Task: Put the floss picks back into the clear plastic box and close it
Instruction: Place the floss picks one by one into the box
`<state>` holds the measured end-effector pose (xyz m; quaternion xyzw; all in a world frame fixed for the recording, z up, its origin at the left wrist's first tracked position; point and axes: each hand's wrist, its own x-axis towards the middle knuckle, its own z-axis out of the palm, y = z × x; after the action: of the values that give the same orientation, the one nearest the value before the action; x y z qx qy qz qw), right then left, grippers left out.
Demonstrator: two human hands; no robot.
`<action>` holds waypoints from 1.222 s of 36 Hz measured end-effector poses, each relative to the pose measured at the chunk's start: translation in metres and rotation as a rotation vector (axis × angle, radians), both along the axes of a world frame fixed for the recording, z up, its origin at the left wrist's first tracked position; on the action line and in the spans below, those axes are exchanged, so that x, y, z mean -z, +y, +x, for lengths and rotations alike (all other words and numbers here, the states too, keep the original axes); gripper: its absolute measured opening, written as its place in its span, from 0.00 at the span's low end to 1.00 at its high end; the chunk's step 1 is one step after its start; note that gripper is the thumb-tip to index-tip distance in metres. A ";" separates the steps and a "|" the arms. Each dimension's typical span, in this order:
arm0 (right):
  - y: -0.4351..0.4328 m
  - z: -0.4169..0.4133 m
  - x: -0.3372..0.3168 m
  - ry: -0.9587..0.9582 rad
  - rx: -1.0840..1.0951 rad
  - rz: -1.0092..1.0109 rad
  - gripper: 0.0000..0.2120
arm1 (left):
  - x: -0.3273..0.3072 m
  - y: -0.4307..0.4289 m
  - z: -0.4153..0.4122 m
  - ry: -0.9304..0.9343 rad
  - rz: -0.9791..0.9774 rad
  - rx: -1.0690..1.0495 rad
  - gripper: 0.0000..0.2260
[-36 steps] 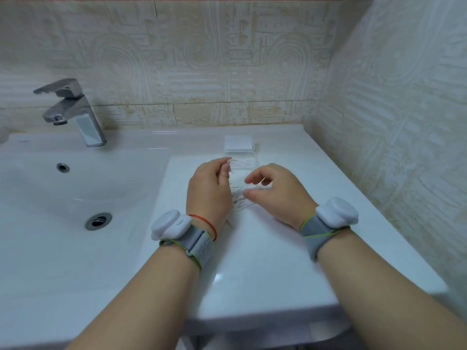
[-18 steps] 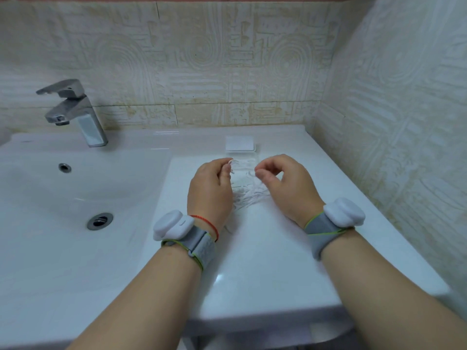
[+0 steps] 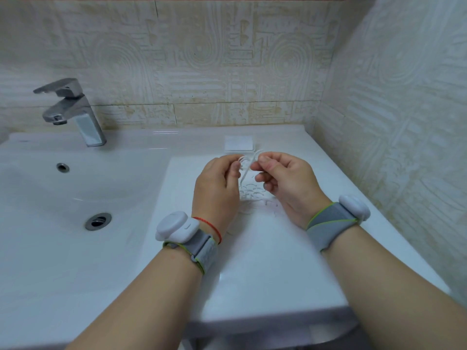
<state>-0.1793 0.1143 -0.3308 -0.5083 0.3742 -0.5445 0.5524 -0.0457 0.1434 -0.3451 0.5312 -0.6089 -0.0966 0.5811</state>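
Both hands are raised over the white counter [image 3: 265,261], close together. My left hand [image 3: 217,190] pinches white floss picks [image 3: 243,164] between thumb and fingers. My right hand [image 3: 285,178] pinches a white floss pick [image 3: 255,157] at its tips, right beside the left hand's bundle. Several more loose floss picks [image 3: 252,195] lie scattered on the counter under and between the hands. The clear plastic box [image 3: 238,143] sits just behind the hands near the back wall; whether it stands open I cannot tell.
A white basin [image 3: 75,198] with a drain [image 3: 98,221] fills the left side, with a chrome tap [image 3: 73,109] behind it. Tiled walls close the back and right. The counter's front edge [image 3: 265,322] runs below my forearms.
My right hand lifted from the pile on the counter, carrying a floss pick up beside the left hand's bundle. Both hands now sit slightly higher.
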 end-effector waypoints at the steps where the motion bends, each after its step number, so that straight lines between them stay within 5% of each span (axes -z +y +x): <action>1: 0.000 0.000 0.000 -0.010 -0.026 0.011 0.04 | 0.000 0.000 0.000 0.008 0.004 0.011 0.09; 14: 0.000 0.008 0.010 0.265 0.075 -0.179 0.05 | 0.000 0.004 -0.009 0.018 0.097 0.138 0.11; 35: -0.037 0.018 -0.034 0.042 0.164 -0.114 0.05 | -0.033 -0.045 -0.015 0.316 0.156 0.081 0.08; 44: -0.073 0.022 -0.027 0.096 0.257 -0.111 0.08 | -0.023 -0.077 -0.010 -0.129 0.126 -0.101 0.07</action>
<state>-0.1577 0.0410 -0.3034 -0.5112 0.4316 -0.6058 0.4306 -0.0553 0.0665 -0.3225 0.6019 -0.6103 -0.0709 0.5102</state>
